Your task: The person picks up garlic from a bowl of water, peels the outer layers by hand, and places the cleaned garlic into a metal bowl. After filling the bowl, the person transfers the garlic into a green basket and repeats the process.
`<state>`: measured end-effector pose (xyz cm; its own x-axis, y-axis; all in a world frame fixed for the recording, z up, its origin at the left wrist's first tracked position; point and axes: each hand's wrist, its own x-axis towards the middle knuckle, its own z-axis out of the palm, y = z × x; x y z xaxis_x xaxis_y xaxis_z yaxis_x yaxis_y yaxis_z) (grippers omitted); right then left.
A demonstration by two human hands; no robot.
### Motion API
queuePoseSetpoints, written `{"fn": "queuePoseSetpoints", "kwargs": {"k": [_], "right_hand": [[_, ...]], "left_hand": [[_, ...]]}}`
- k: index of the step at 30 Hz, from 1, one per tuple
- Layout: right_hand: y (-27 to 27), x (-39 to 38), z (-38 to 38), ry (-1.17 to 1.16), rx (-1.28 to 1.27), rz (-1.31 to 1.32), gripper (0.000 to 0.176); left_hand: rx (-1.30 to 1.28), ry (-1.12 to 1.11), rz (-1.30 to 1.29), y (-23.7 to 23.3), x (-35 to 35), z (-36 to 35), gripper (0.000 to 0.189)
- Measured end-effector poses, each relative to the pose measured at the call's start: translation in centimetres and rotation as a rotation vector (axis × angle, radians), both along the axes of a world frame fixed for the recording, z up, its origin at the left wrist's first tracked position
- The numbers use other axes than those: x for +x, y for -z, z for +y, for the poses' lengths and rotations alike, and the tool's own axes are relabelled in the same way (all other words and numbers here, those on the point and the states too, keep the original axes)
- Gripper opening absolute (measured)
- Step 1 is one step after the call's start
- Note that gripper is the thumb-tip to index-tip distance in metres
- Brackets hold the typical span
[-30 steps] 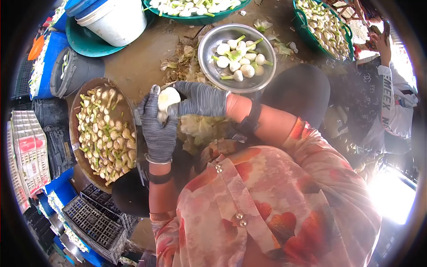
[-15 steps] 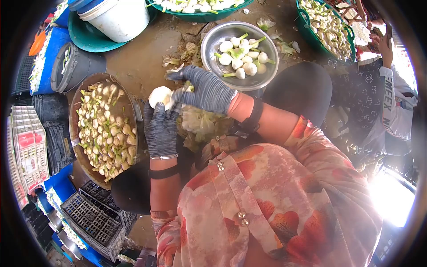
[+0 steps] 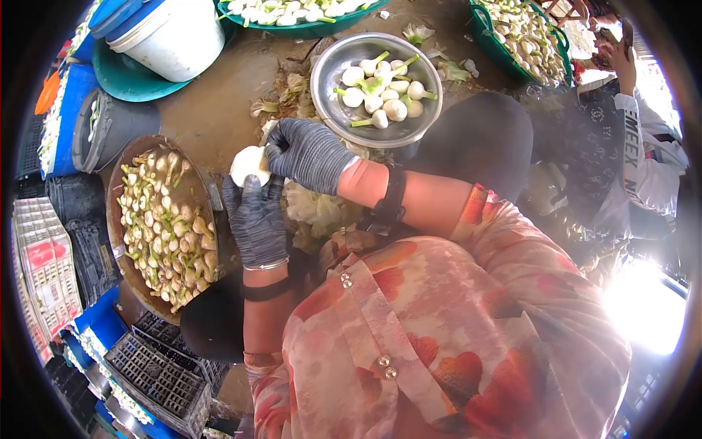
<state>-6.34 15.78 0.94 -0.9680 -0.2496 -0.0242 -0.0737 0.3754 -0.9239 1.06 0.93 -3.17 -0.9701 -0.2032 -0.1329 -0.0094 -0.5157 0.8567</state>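
Observation:
A round white bulb (image 3: 250,165) is in the grip of my left hand (image 3: 257,219), which wears a grey striped glove. My right hand (image 3: 311,155), gloved the same way, is closed at the bulb's right side; its fingertips are partly hidden, so what they pinch I cannot make out. Beyond my right hand stands a steel bowl (image 3: 322,88) holding several white bulbs (image 3: 395,110) with green stems. Left of my left hand, a wide brown basin (image 3: 117,219) holds many unpeeled bulbs (image 3: 164,234). Pale peelings (image 3: 314,205) lie below my hands.
Green basins of bulbs (image 3: 314,28) (image 3: 481,36) stand at the back. A white bucket (image 3: 179,40), a grey bucket (image 3: 110,135) and crates (image 3: 157,377) are on the left. Another person's hand (image 3: 625,67) shows at upper right.
My right hand has moved left and its fingers have closed in beside the bulb. The view has shifted, so the bowl and back basins appear further left.

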Motion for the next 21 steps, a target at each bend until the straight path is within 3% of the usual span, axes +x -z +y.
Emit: {"fn": "queuePoseSetpoints", "kwargs": {"k": [2,5,8,9,11,13,15,19,21], "right_hand": [[0.3,-0.7,0.3,0.031,-0.033,-0.113,0.029],[3.1,-2.3,1.4,-0.067,0.252,-0.13,0.03],[4.7,-2.7,2.3,-0.097,0.396,-0.093,0.035],[4.1,-2.6,2.3,-0.08,0.416,-0.062,0.036],[2.9,-2.5,2.6,-0.022,0.227,0.118,0.034],[1.2,-2.5,2.4,-0.009,-0.032,0.358,0.031],[-0.4,-1.7,2.1,-0.178,-0.022,0.478,0.026],[-1.5,0.2,1.6,-0.307,0.171,0.589,0.024],[-1.9,0.7,1.6,-0.294,0.269,0.536,0.023]], "left_hand": [[0.128,0.035,-0.034,1.4,0.8,-1.6,0.049],[0.476,0.116,-0.071,4.3,1.7,-3.7,0.048],[0.914,0.145,-0.128,-0.1,1.3,-2.9,0.047],[0.911,0.155,-0.13,-0.6,1.2,-3.0,0.047],[0.748,0.173,-0.121,-1.5,1.2,-3.2,0.046],[0.424,0.19,-0.088,-2.2,1.0,-3.1,0.046],[-0.172,0.237,-0.025,-1.9,1.2,-2.7,0.048],[0.167,0.261,-0.068,-0.2,1.1,-2.3,0.058],[0.209,0.247,-0.09,-0.5,1.4,-2.1,0.06]]}}
